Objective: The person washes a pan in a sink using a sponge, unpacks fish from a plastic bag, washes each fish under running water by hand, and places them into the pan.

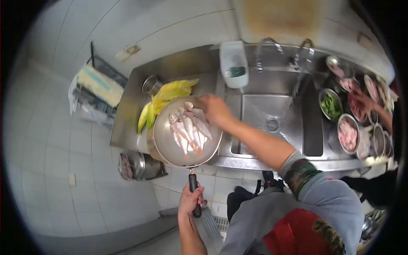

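Note:
A wide metal frying pan (pixel 172 148) with a black handle holds several small pinkish-silver fish (pixel 187 127), lying together in its middle and upper part. My left hand (pixel 190 199) is wrapped around the handle below the pan. At the pan's upper right rim, my right hand (pixel 216 111) is closed over the edge, close to the fish; its fingertips are partly hidden. Behind the pan, on the steel counter, lie yellow-green leafy pieces (pixel 174 93) beside a metal cup (pixel 151 85).
Water runs from a faucet (pixel 304 53) into the steel sink (pixel 263 108). A white plastic container (pixel 233 59) stands behind it. Bowls of green vegetables (pixel 330 106) and pale meat (pixel 347 134) sit at right, where another person's hand (pixel 361 102) reaches in. A metal pot (pixel 142 165) is at lower left.

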### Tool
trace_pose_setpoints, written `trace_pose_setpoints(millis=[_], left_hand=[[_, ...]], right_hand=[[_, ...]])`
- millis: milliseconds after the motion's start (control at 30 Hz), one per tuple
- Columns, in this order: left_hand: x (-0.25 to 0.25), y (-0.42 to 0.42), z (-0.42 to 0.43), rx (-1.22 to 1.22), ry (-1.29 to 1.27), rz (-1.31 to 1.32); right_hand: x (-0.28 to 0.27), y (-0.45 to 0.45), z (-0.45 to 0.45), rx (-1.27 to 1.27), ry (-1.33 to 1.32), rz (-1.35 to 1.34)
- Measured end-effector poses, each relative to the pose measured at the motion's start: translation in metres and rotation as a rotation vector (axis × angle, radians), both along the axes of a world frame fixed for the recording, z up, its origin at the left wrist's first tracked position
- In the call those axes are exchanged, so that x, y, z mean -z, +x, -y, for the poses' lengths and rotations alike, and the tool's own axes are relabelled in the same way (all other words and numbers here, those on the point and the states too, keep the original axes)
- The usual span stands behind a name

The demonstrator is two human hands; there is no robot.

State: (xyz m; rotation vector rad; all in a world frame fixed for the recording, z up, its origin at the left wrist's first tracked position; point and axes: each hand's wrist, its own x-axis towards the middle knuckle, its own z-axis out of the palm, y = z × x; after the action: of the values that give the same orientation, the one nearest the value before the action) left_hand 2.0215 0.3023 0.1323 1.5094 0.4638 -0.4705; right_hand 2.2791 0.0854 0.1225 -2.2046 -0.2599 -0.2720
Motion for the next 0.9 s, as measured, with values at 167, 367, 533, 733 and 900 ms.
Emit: trace_pose_setpoints(millis=[167, 367, 533, 733, 900], left_hand=[[0.044, 0.014, -0.033, -0.022, -0.102, 0.002], [0.063, 0.044, -0.064, 0.071, -0.145, -0.009], [0.098, 0.065, -0.09, 0.167, -0.161, 0.023], [0.12, 0.101, -0.097, 0.156, -0.227, -0.045], [0.12, 0.125, -0.095, 0.168, -0.127, -0.102]], right_hand=[[0.026, 0.06, -0.047, -0.299, -0.782, -0.082], [0.079, 0.067, -0.098, -0.228, -0.89, -0.122], [0.123, 0.087, -0.1, -0.22, -0.929, -0.139], [0.171, 0.135, -0.086, -0.091, -0.81, -0.089], [0.136, 0.146, -0.078, -0.025, -0.541, -0.162]])
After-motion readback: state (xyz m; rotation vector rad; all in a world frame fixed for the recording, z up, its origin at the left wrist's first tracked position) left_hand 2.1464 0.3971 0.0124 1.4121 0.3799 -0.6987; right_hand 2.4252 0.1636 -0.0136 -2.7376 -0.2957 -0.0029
